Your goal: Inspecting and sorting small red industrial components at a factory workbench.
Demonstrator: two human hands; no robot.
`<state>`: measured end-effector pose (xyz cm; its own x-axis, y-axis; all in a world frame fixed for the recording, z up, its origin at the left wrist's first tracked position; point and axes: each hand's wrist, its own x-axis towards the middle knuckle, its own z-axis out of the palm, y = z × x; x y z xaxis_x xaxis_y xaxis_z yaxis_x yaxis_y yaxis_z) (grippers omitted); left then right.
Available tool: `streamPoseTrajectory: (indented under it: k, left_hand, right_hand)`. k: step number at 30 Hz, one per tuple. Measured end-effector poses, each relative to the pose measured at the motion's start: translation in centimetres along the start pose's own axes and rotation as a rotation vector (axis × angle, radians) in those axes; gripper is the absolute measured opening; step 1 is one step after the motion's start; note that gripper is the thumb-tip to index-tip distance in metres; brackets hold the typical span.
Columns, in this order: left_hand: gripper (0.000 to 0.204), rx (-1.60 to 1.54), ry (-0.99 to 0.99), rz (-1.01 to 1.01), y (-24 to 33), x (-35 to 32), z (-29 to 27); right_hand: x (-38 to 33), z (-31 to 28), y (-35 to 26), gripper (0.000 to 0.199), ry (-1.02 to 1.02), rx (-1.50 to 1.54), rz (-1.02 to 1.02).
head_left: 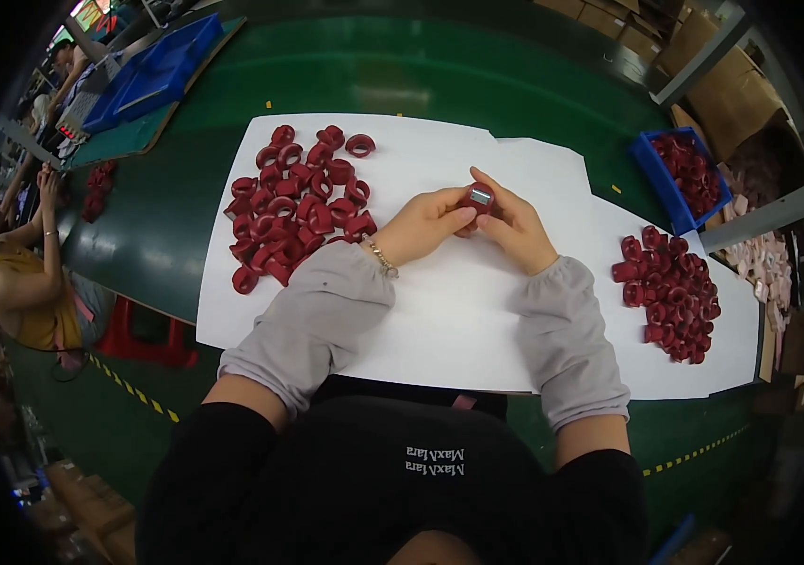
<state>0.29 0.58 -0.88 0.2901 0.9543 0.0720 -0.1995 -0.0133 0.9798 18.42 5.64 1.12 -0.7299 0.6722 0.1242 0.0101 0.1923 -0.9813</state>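
Between both hands, above the middle of the white sheet, I hold a small dark red ring-shaped piece with a grey display window facing up. My left hand grips its left side, thumb and fingers closed on it. My right hand pinches it from the right, the thumb near its lower edge. A heap of similar red ring pieces lies to the left of my left hand. Farther right of my right forearm is a second heap of red pieces.
A blue bin full of red pieces stands at the far right, by a metal post. Beyond the sheet stretches the green tabletop. At far left are blue trays, a few red pieces and another seated person.
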Motion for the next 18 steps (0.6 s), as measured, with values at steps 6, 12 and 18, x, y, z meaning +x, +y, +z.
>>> streamPoseTrajectory:
  k: [6, 12, 18]
  left_hand:
    - [0.030, 0.016, 0.004, -0.009, 0.14, -0.19, 0.05]
    - [0.031, 0.052, 0.003, -0.009, 0.15, -0.12, -0.08]
    - [0.032, -0.016, 0.017, 0.008, -0.27, -0.04, -0.11]
  right_hand:
    - [-0.03, 0.20, 0.09, 0.058, 0.016, -0.012, -0.002]
    - [-0.24, 0.12, 0.12, 0.055, 0.065, -0.089, -0.059]
    - [-0.01, 0.09, 0.61, 0.049, 0.098, -0.104, -0.057]
